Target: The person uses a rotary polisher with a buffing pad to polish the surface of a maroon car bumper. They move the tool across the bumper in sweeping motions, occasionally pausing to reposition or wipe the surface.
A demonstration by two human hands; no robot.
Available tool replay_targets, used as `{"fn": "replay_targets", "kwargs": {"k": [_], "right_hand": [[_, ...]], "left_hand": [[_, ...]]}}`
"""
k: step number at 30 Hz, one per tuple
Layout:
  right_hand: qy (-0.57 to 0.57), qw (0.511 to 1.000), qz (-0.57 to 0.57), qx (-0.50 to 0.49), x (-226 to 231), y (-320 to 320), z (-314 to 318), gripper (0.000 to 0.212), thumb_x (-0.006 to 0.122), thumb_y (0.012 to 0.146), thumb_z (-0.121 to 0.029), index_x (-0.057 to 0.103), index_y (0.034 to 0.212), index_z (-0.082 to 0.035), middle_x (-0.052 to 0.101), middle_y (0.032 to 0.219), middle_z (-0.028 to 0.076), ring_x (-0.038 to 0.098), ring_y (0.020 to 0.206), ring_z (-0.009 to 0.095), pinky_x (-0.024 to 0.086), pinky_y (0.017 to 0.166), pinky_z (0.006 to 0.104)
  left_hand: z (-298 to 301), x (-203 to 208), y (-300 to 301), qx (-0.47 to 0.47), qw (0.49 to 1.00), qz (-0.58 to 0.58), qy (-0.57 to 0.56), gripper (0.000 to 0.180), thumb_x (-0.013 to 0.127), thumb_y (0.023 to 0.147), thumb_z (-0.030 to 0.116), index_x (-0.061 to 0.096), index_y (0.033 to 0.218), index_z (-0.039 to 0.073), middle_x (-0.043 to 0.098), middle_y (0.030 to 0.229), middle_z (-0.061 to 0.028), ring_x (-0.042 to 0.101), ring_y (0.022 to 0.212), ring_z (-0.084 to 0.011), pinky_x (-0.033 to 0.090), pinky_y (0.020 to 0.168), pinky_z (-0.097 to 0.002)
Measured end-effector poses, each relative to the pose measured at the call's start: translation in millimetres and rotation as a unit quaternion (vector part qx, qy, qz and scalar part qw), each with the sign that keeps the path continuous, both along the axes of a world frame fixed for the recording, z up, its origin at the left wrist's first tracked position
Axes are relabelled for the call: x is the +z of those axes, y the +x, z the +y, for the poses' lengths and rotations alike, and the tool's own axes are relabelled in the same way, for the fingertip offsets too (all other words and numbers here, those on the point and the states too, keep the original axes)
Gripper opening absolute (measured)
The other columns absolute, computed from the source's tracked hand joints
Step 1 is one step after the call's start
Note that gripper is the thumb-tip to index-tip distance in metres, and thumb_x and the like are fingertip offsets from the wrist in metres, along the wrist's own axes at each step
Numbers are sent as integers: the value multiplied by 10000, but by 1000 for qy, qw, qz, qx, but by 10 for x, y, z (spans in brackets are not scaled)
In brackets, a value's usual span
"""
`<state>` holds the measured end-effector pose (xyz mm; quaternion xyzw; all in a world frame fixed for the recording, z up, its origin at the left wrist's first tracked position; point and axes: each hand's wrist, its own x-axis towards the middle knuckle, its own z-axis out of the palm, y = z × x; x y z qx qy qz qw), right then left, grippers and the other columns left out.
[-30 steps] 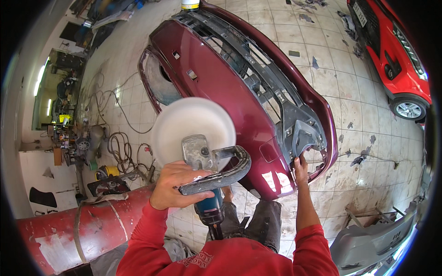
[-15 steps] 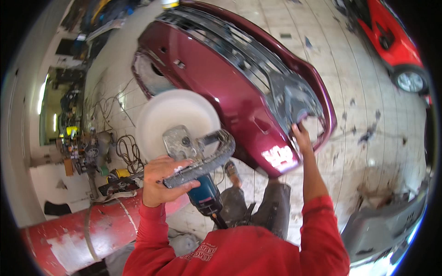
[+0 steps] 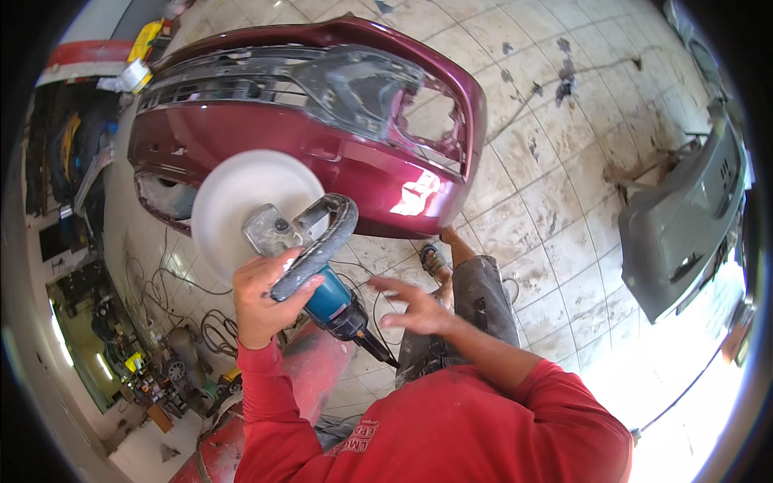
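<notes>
My left hand [image 3: 259, 296] is wrapped round the looped front handle of a blue and black polisher [image 3: 328, 299]. Its wide white round pad [image 3: 221, 197] faces away from me and covers part of a glossy dark-red car bumper [image 3: 233, 133]. Whether pad and bumper touch, I cannot tell. To the right of the polisher's rear end, my right hand [image 3: 420, 310] hangs in the air, fingers spread and holding nothing. The polisher's cord runs down from its rear end toward my legs.
A red cylindrical tank [image 3: 310, 366] lies at my lower left. Dark cables [image 3: 217, 330] coil on the tiled floor [image 3: 555, 282] at left. A grey bumper [image 3: 684, 217] stands at right. Beyond the red bumper's far left end is a white container [image 3: 135, 76] with a yellow band.
My right hand has let go of the bumper's right end and come back beside the polisher. The view has turned, so the bumper now appears farther left and higher. My left hand keeps its hold.
</notes>
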<state>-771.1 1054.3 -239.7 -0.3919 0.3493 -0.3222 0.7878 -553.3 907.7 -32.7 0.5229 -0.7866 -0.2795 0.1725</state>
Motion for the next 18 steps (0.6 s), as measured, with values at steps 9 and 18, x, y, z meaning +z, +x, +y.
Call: {"fn": "replay_targets", "kwargs": {"k": [9,18], "right_hand": [[188,975,-58,-104,-956,455,875,856,789,941,-459,429,1575,-12,545,1503,187,602,1334,275,497,1116,416],[338,897,-80,-274,-1494,238,1594,789,684,1012,-541,394,1614,-122,526,1499,60,519,1364,196,459,1134,404]], "left_hand": [[582,-1075,-1058,-230,969,-76,36,438,866,826,308,743,1170,67,734,742,-72,716,659,-270,528,677,-403],[956,-1949,-1709,-255,952,-107,131,479,861,813,359,743,1173,65,754,782,-98,730,696,-308,551,697,-427]]}}
